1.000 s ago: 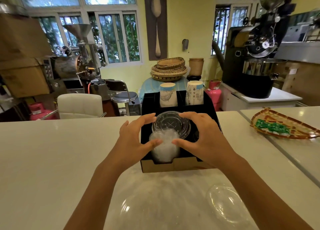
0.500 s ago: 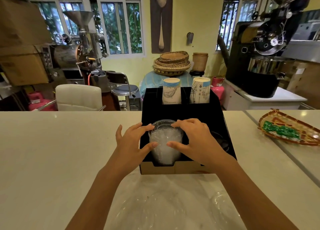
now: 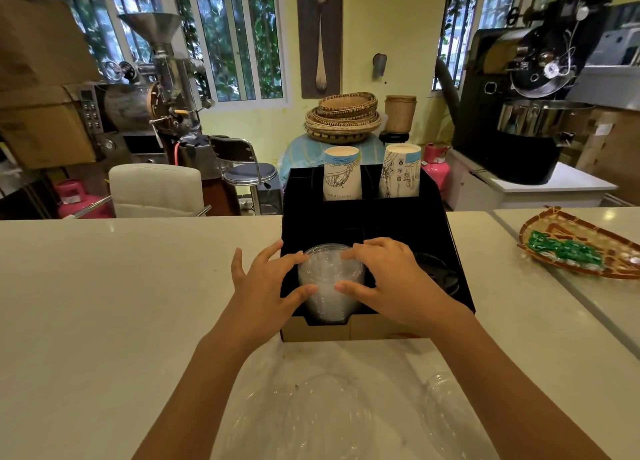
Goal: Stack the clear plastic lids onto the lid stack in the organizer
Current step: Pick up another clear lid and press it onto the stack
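both hands cup the lid stack [image 3: 329,283] in the black organizer [image 3: 367,217], front-left compartment. the left hand [image 3: 266,286] presses its 9 o'clock side, fingers spread, thumb on the front; the right hand [image 3: 384,279] curls around 3 o'clock. loose clear lids [image 3: 332,414] lie on the counter [image 3: 121,286] at 6 o'clock of the organizer.

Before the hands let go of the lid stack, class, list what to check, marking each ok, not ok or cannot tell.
1. Left hand and right hand both on the lid stack: ok.
2. Stack inside the organizer's front left slot: ok.
3. Top lid seated flush: cannot tell, clear plastic blurs together.
4. Stack upright: ok, no obvious lean.
5. Loose lids left on the counter: not ok, task unfinished.
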